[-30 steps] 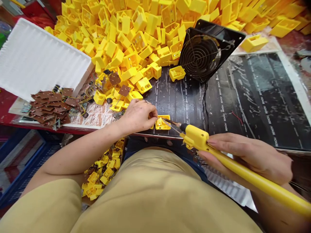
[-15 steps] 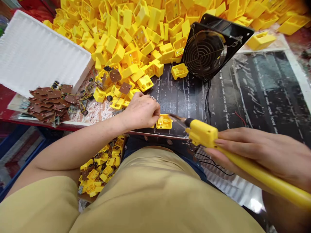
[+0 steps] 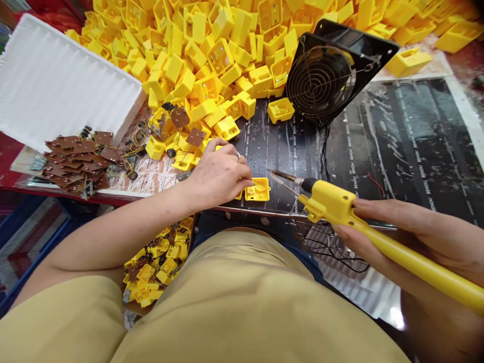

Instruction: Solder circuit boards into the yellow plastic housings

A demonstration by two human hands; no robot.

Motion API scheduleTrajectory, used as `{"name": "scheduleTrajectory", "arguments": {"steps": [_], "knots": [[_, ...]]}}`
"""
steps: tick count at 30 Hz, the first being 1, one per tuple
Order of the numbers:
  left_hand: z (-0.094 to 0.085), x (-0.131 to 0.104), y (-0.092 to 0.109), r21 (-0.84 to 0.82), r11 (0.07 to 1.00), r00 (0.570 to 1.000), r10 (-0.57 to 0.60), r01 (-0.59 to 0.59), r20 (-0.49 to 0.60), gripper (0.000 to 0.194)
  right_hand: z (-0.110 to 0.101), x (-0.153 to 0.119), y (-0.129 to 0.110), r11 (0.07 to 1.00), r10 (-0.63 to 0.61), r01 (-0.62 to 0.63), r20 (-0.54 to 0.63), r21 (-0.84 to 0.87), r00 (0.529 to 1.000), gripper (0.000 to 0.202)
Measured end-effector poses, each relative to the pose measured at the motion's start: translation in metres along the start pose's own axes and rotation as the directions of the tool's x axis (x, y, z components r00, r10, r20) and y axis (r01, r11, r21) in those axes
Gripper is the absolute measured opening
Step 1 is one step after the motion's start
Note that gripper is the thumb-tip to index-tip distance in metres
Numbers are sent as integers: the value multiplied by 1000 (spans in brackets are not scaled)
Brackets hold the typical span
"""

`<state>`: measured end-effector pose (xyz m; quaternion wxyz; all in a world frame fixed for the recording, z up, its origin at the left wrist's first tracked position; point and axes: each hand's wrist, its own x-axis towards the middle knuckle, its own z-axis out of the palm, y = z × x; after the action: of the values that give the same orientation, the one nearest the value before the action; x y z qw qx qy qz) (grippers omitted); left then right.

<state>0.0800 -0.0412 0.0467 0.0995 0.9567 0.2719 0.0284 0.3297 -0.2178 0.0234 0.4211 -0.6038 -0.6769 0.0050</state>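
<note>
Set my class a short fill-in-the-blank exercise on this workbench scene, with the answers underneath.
The yellow soldering iron is held in the ____ hand.
The left hand is at a small case coloured ____.
Brown boards lie piled beside a foam block coloured ____.
The black device with the round grille is a ____.
Answers: right; yellow; white; fan.

Workshop bench: soldering iron (image 3: 333,201), brown circuit boards (image 3: 77,159), heaped yellow plastic housings (image 3: 204,55).
</note>
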Motion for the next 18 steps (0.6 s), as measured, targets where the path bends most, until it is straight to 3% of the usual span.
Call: {"name": "scheduleTrajectory", "arguments": {"steps": [3, 5, 9, 12, 14, 18], "knots": [[6, -6, -7, -183, 983, 996, -46, 32, -77, 16, 2, 0, -3, 990, -124, 123, -8, -68, 992, 53], [7, -7, -9, -242, 969, 996, -63, 46, -64, 12, 1, 2, -3, 977, -183, 182, 2, -109, 983, 58], [2, -4, -6, -197, 979, 997, -30, 45, 75, 13, -9, 7, -2, 982, -176, 181, 80, -59, 981, 57], [-2, 0, -2, -146, 988, 985, -26, 51, 174, 14, -17, 12, -1, 963, -268, 269, 173, 18, 948, 59], [-2, 2, 0, -117, 992, 978, -19, 44, 205, 15, -19, 18, -1, 931, -363, 360, 213, 57, 907, 54], [-3, 3, 2, -109, 993, 979, -19, 42, 204, 17, -16, 35, -2, 882, -468, 433, 237, 187, 852, 25]]}}
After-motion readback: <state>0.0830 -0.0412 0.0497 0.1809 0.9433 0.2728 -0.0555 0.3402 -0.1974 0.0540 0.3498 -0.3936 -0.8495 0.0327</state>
